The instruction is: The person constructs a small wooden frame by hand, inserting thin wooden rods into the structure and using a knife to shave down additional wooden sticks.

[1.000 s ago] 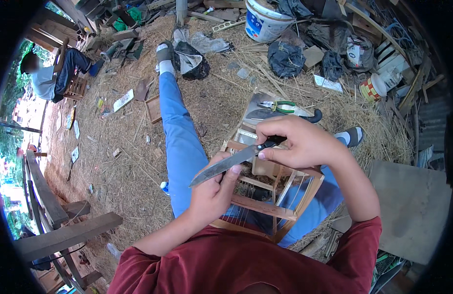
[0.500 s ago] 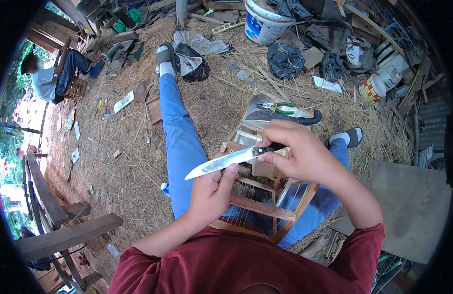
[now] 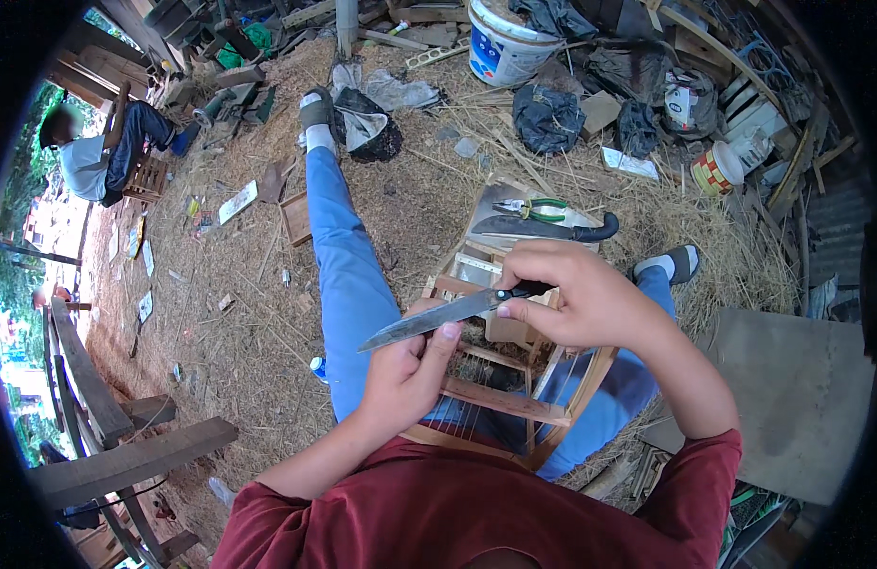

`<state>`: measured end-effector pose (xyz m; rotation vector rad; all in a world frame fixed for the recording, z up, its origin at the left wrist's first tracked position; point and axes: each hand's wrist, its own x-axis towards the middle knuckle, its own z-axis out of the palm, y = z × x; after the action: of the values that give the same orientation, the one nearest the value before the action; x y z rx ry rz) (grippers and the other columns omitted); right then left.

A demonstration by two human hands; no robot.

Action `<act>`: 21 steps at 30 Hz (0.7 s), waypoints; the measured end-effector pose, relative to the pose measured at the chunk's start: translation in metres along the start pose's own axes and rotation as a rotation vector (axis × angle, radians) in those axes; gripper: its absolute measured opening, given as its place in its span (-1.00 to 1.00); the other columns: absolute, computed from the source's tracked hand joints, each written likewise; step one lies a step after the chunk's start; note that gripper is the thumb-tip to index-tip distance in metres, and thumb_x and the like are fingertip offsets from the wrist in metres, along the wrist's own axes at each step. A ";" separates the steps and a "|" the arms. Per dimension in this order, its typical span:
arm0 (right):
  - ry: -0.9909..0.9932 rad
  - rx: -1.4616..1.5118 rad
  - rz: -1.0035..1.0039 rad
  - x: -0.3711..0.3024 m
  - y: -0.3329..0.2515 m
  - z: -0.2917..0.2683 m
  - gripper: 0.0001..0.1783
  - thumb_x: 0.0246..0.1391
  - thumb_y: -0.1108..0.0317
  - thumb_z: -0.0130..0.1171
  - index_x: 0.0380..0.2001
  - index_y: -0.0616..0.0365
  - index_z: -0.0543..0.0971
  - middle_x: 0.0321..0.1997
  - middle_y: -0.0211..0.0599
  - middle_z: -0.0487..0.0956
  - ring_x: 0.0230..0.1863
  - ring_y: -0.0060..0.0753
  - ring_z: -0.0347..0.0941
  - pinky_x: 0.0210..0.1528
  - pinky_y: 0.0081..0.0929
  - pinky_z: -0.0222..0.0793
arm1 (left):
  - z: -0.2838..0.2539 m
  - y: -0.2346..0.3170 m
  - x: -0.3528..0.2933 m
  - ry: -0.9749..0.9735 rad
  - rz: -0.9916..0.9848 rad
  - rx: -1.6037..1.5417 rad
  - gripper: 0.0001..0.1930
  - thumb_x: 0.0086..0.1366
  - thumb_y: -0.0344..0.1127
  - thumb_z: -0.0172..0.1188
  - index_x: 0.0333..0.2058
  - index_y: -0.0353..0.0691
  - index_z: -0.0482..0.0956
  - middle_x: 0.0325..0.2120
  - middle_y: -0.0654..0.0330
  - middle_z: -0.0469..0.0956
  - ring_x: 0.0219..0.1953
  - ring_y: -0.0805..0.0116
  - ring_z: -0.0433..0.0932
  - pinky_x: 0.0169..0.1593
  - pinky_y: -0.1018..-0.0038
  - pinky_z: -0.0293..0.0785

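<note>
A knife (image 3: 429, 320) with a long blade and a black handle lies across my hands, its tip pointing left. My right hand (image 3: 576, 294) is closed round the handle, thumb and forefinger at the blade's base. My left hand (image 3: 405, 375) is curled under the blade, the thumb tip close to its lower edge. Whatever sits between the left fingers is hidden by the blade. Below both hands, a wooden frame strung with thin wires (image 3: 505, 398) rests between my legs. Just beyond it lie green-handled pliers (image 3: 538, 209) and a large dark blade with a black handle (image 3: 552, 229).
Straw and litter cover the ground. A white bucket (image 3: 510, 47), black plastic bags (image 3: 548, 119) and a checkered tub (image 3: 718, 171) stand ahead to the right. A grey board (image 3: 789, 408) lies at right, wooden beams (image 3: 135, 460) at left. Another person (image 3: 88, 161) sits far left.
The knife's blade has tilted, its face going from bright to dull grey. Both hands stay almost in place, and the whole view has shifted slightly.
</note>
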<state>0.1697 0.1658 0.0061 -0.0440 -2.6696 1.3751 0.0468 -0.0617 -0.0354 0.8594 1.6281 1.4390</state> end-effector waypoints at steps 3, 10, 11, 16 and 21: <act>-0.012 0.016 -0.012 0.002 0.001 -0.001 -0.76 0.11 0.34 0.37 -0.31 0.23 0.52 -0.34 -0.11 0.53 -0.22 0.07 0.52 -0.16 -0.13 0.40 | 0.000 0.004 0.001 -0.004 0.005 0.044 -0.78 0.63 -0.23 0.00 -0.01 -0.27 0.47 -0.35 0.37 0.40 -0.32 0.61 0.30 -0.25 0.58 0.28; -0.044 0.000 0.015 0.006 -0.001 -0.001 -0.75 0.09 0.35 0.39 -0.30 0.23 0.53 -0.33 -0.11 0.55 -0.20 0.10 0.53 -0.15 -0.12 0.42 | -0.001 0.004 0.001 0.042 0.004 0.170 -0.75 0.60 -0.27 0.04 -0.09 -0.35 0.57 -0.34 0.15 0.49 -0.34 0.39 0.47 -0.23 0.42 0.43; -0.046 0.001 0.016 0.005 0.000 0.000 -0.75 0.09 0.35 0.39 -0.30 0.23 0.53 -0.33 -0.11 0.55 -0.20 0.10 0.53 -0.15 -0.12 0.42 | -0.001 0.004 0.002 0.043 0.003 0.169 -0.75 0.60 -0.27 0.04 -0.09 -0.35 0.57 -0.34 0.15 0.49 -0.34 0.39 0.47 -0.23 0.42 0.43; 0.041 -0.081 0.032 0.001 -0.002 0.008 -0.73 0.06 0.36 0.40 -0.31 0.24 0.51 -0.33 -0.11 0.54 -0.21 0.09 0.53 -0.17 -0.14 0.41 | 0.000 0.004 0.002 0.059 -0.001 0.178 -0.74 0.61 -0.24 0.03 -0.09 -0.34 0.57 -0.42 0.19 0.47 -0.41 0.41 0.43 -0.29 0.39 0.41; 0.127 -0.089 -0.001 -0.002 -0.002 0.017 -0.73 0.04 0.39 0.40 -0.32 0.26 0.50 -0.32 -0.10 0.53 -0.23 0.10 0.52 -0.19 -0.13 0.41 | 0.001 -0.004 0.002 0.081 -0.005 0.104 -0.74 0.61 -0.24 0.03 -0.13 -0.33 0.58 -0.51 0.25 0.43 -0.44 0.47 0.38 -0.33 0.42 0.37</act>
<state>0.1696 0.1506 -0.0020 -0.1340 -2.6232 1.2089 0.0462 -0.0599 -0.0398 0.8641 1.7782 1.4118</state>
